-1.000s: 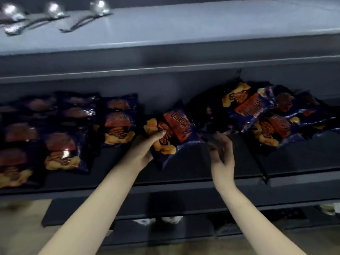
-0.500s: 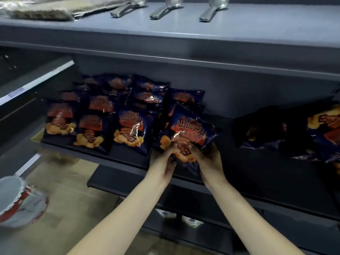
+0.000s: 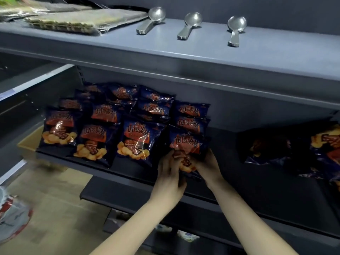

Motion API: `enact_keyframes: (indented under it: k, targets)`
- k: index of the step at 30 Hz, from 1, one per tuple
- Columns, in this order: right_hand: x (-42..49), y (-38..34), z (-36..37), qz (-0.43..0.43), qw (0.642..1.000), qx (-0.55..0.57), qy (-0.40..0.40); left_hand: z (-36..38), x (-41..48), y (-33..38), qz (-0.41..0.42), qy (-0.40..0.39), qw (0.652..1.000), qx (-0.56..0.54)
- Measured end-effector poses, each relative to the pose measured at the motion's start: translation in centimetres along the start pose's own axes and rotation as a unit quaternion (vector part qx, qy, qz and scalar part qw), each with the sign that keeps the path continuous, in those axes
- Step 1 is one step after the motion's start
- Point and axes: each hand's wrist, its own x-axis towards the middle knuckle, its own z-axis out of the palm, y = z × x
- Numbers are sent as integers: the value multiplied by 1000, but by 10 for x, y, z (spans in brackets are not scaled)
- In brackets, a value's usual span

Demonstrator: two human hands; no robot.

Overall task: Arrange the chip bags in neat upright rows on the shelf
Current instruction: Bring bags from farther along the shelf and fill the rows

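Several dark blue chip bags [image 3: 136, 140] with red labels stand in rows on the left part of the dark shelf [image 3: 239, 183]. Both my hands hold one more chip bag [image 3: 187, 142] by its lower edge at the front of the rightmost row. My left hand [image 3: 170, 173] grips its bottom left. Opposite it, my right hand [image 3: 207, 166] grips the bottom right. A loose heap of chip bags [image 3: 323, 144] lies at the shelf's right end, partly in shadow.
The upper shelf [image 3: 202, 57] carries three metal spoons [image 3: 191, 24] and flat packaged goods [image 3: 77, 21] at the left. A cardboard box [image 3: 27, 144] sits beside the shelf's left end. A red and white packet [image 3: 12, 216] lies at the lower left on the floor.
My view has swung left toward the ordered rows. Both hands have carried the chip bag left and set it at the front of the rightmost row; the right hand has joined the grip.
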Motion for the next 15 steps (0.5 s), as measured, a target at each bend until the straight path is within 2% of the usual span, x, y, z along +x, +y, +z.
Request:
enact_keyframes:
  k: [7,11,15]
  targets:
    - [21,-3,11,6,1000,-11,11,3,28,-11,-63,-76,994,-47]
    - [28,-2,14,27,998,-30,57,4,41,-14,-61,-85,993,-55]
    - [27,0,17,25,997,-39,66,12,36,-17,-65,-108,991,-45]
